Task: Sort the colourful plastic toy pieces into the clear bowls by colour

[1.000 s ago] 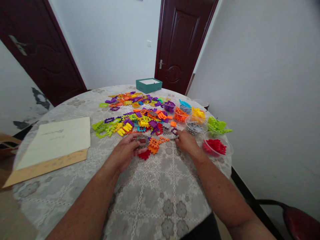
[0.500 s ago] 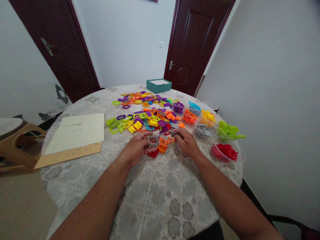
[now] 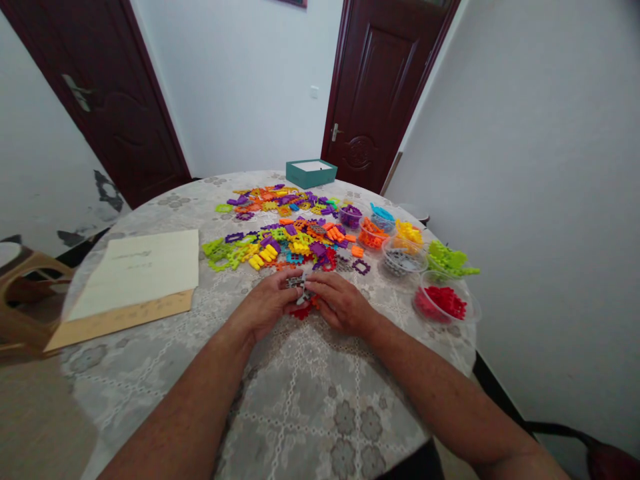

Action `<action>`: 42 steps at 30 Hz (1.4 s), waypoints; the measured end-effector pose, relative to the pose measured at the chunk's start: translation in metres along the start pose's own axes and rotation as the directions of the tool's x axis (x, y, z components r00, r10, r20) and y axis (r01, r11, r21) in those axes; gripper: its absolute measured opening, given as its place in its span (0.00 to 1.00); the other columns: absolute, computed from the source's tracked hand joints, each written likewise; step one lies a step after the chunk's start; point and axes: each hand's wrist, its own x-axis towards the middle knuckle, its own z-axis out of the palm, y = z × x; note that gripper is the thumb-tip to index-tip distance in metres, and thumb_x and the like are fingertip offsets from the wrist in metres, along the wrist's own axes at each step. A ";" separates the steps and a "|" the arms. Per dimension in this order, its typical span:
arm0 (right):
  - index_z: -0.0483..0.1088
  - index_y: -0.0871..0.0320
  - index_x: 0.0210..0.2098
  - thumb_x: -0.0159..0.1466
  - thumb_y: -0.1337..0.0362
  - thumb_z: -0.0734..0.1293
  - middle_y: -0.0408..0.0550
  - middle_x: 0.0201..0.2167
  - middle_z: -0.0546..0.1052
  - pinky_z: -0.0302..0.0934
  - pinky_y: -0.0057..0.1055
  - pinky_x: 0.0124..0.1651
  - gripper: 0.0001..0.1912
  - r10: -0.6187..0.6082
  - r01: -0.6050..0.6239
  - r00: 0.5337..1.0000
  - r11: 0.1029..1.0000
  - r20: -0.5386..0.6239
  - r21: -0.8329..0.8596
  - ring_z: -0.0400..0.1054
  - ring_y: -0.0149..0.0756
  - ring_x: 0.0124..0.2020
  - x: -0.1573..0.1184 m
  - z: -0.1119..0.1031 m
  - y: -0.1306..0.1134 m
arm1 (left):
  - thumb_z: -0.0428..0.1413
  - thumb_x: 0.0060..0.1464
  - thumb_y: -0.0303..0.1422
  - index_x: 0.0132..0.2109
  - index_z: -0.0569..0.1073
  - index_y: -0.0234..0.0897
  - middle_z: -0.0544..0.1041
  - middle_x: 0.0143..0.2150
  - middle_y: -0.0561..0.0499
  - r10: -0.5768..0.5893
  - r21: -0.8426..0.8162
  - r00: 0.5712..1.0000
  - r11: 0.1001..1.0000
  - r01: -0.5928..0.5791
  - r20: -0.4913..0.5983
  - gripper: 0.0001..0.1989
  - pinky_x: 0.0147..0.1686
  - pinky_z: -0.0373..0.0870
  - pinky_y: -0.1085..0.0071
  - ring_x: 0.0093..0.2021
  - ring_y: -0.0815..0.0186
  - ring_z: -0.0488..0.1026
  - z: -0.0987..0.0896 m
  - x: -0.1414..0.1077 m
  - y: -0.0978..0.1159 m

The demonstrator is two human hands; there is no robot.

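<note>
Near the middle of the table, my left hand [image 3: 267,303] is closed on grey toothed plastic pieces [image 3: 296,283]. Close against it from the right, my right hand [image 3: 343,303] pinches a thin grey piece [image 3: 303,293] that stands on edge between the two hands. Below the fingertips, a red toothed piece [image 3: 301,312] shows on the cloth, with a bit of orange partly hidden by my right hand. Just beyond the hands spreads a pile of mixed coloured pieces [image 3: 295,243]. A purple square frame [image 3: 361,267] lies beyond my right hand.
Clear tubs on the right hold red [image 3: 445,302], grey [image 3: 404,261], green [image 3: 447,259], yellow, orange, blue and purple pieces. A green box [image 3: 311,175] stands at the far edge. Paper [image 3: 140,273] over a brown board lies left. A second pile [image 3: 280,199] lies farther back.
My right hand has moved left to meet my left hand, with a grey piece now upright between them. The orange pieces are now mostly covered. The view has shifted slightly.
</note>
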 end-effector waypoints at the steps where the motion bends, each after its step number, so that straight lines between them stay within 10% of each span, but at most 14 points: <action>1: 0.65 0.49 0.66 0.68 0.72 0.62 0.55 0.65 0.70 0.62 0.52 0.67 0.28 0.015 -0.017 0.999 0.999 -0.041 -0.038 0.64 0.46 0.65 0.000 -0.003 0.004 | 0.67 0.49 0.27 0.57 0.75 0.37 0.78 0.51 0.44 0.006 -0.003 1.000 1.000 -0.006 -0.016 0.27 0.41 0.81 0.67 0.43 0.64 0.78 0.000 0.000 0.001; 6: 0.65 0.59 0.67 0.68 0.72 0.59 0.60 0.68 0.65 0.50 0.54 0.73 0.28 0.250 -0.335 0.931 0.875 -0.266 -0.349 0.55 0.48 0.71 -0.004 -0.010 0.051 | 0.65 0.49 0.24 0.56 0.74 0.38 0.74 0.53 0.43 0.029 0.001 0.986 1.000 -0.029 -0.162 0.26 0.38 0.84 0.60 0.44 0.62 0.75 0.001 -0.001 0.005; 13: 0.59 0.55 0.72 0.73 0.61 0.59 0.57 0.72 0.62 0.45 0.62 0.70 0.28 0.615 -0.597 0.769 0.594 -0.174 -0.539 0.48 0.57 0.73 -0.016 0.001 0.085 | 0.62 0.48 0.21 0.59 0.72 0.38 0.74 0.45 0.47 0.043 -0.027 0.989 0.999 -0.047 -0.138 0.29 0.36 0.85 0.63 0.41 0.64 0.75 0.004 -0.003 0.009; 22: 0.75 0.57 0.49 0.67 0.64 0.65 0.57 0.49 0.75 0.53 0.44 0.62 0.12 0.540 -0.567 0.809 0.616 -0.231 -0.546 0.64 0.48 0.53 -0.014 -0.001 0.083 | 0.60 0.49 0.21 0.63 0.72 0.42 0.71 0.37 0.52 0.061 -0.044 0.990 0.997 -0.067 -0.125 0.33 0.36 0.84 0.63 0.34 0.68 0.72 0.002 -0.004 0.010; 28: 0.69 0.59 0.61 0.69 0.60 0.65 0.60 0.63 0.69 0.46 0.49 0.67 0.23 0.525 -0.594 0.797 0.594 -0.298 -0.542 0.57 0.53 0.65 -0.017 0.002 0.090 | 0.60 0.49 0.21 0.61 0.73 0.40 0.72 0.37 0.51 0.055 -0.041 0.992 0.997 -0.060 -0.114 0.31 0.35 0.84 0.64 0.35 0.67 0.73 0.000 -0.003 0.009; 42: 0.74 0.56 0.53 0.66 0.65 0.64 0.55 0.50 0.80 0.48 0.50 0.66 0.17 0.598 -0.612 0.774 0.625 -0.206 -0.485 0.69 0.48 0.55 -0.014 -0.002 0.081 | 0.62 0.48 0.21 0.60 0.74 0.41 0.72 0.40 0.51 0.051 -0.028 0.991 0.998 -0.055 -0.122 0.30 0.37 0.85 0.61 0.33 0.69 0.72 0.001 -0.004 0.008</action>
